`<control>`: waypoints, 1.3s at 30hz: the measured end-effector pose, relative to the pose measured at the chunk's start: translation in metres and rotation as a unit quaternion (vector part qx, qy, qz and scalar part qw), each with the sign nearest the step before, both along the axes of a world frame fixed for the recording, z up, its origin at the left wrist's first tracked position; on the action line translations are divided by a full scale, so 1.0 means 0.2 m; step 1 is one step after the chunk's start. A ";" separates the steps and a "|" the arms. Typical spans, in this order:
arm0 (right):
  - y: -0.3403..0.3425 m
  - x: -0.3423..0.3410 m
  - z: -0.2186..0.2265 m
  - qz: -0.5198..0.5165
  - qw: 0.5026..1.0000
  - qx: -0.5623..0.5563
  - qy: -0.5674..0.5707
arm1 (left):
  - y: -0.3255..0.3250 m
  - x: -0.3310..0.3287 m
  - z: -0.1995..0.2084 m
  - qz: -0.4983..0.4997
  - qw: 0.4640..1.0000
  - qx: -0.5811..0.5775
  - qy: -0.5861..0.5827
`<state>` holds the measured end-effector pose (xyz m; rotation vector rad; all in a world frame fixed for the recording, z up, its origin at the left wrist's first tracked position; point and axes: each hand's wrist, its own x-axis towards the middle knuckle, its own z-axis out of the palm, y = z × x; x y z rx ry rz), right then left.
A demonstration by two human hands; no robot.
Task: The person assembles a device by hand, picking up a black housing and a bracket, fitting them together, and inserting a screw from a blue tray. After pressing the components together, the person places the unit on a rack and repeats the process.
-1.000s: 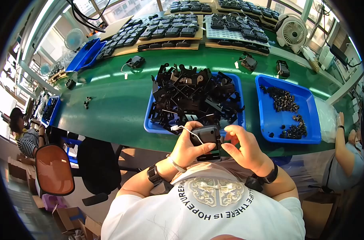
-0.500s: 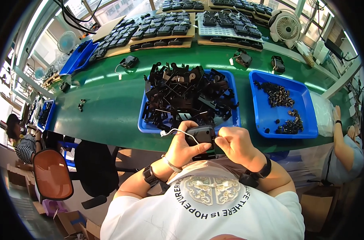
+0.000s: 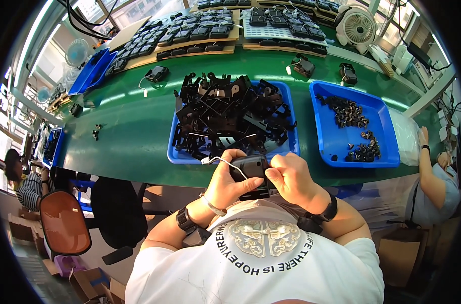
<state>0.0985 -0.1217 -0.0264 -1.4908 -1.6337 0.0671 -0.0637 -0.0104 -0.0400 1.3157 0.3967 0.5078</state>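
Green bench [image 3: 124,116] held seemingly finished units [image 3: 190,31], unused brackets [image 3: 225,114]. Left fingers [image 3: 246,186] gripped a black case [image 3: 251,165]; right fingers [image 3: 282,163] curled closed beside it, contents unclear.

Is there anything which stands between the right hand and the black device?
Nothing visible. The right hand is right at the device's right edge. The left hand grips the opposite side, where the white cable also lies, clear of the right fingers.

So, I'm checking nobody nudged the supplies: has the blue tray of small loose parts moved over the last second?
No: against the white fan, the blue tray of small loose parts keeps its place; only the view shifted.
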 end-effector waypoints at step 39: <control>-0.05 -0.04 -0.03 0.096 0.991 0.019 0.089 | -0.05 0.06 -0.03 0.132 0.977 -0.130 -0.108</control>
